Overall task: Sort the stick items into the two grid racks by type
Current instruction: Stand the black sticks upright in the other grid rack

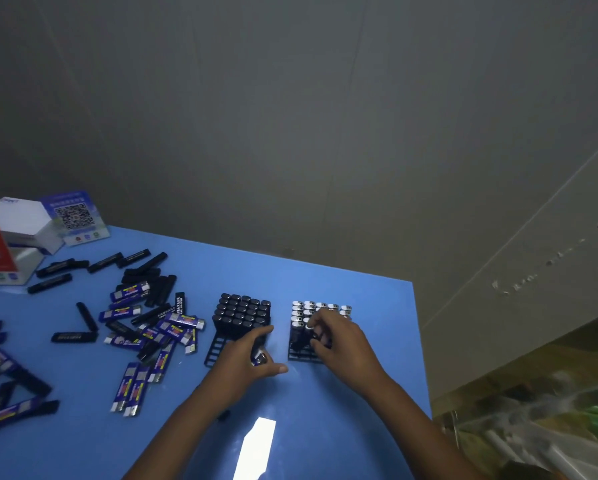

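Right hand curled over the near rows of the right grid rack, fingertips pinching what looks like a silver-capped blue stick and seating it in a cell. Left hand gripping another blue stick, metal end showing between thumb and fingers, held just in front of the left grid rack.

Spread under it all, a blue table, bearing both racks side by side near its far right edge. Left rack filled at the back with black sticks, front cells bare. Right rack holding silver-capped ones in its far rows. Still unsorted, well to the left: a loose heap of black and blue sticks.

To seat well, probably: keep the stick upright, cap uppermost like its neighbours, lower straight into the next free cell without nudging those beside it, then pass the left hand's stick across to the right. Best not dropped into the left rack, being of the blue kind.
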Demonstrator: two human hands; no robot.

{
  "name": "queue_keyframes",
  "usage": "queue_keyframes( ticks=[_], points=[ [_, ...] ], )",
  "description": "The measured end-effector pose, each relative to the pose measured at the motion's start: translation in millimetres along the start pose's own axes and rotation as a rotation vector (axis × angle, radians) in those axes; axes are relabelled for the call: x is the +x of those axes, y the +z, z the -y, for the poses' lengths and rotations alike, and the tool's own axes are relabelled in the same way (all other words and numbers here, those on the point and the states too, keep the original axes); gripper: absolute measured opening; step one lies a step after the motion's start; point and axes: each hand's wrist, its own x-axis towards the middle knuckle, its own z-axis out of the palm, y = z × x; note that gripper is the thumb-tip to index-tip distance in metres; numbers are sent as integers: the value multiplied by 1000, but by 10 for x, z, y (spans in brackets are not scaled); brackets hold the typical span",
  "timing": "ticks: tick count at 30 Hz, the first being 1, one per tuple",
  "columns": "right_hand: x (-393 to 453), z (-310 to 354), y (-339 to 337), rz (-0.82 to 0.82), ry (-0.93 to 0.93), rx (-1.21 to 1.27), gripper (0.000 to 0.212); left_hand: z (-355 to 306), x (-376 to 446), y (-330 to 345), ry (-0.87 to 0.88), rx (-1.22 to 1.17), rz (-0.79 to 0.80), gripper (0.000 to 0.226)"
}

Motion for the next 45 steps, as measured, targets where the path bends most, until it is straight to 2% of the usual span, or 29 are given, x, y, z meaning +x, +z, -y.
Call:
queue_keyframes(
  ticks=[6,12,18,23,30,38,45],
  points=[
    [103,248,229,32,-30,73,28,152,-236,-280,-47,17,-86,77],
    [230,582,494,-7,-103,19,22,314,-329,-668,-32,35,-142,71],
    [366,903,825,-54,-90,-63,23,569,-275,-1079,-34,62,-105,72],
    [467,1060,1118,-82,-44,-158,23,725,-253,-1376,-7,65,-65,64],
    [528,1126,1372,-103,-26,-262,12,962,-161,-1586,-12,75,-5,69],
    [587,1190,1467,-148,-85,-431,16,1003,-144,-1669,17,39,4,64],
    [581,1213,1348,-63,-89,-421,17,950,-157,-1659,29,-24,12,65]
  ],
)
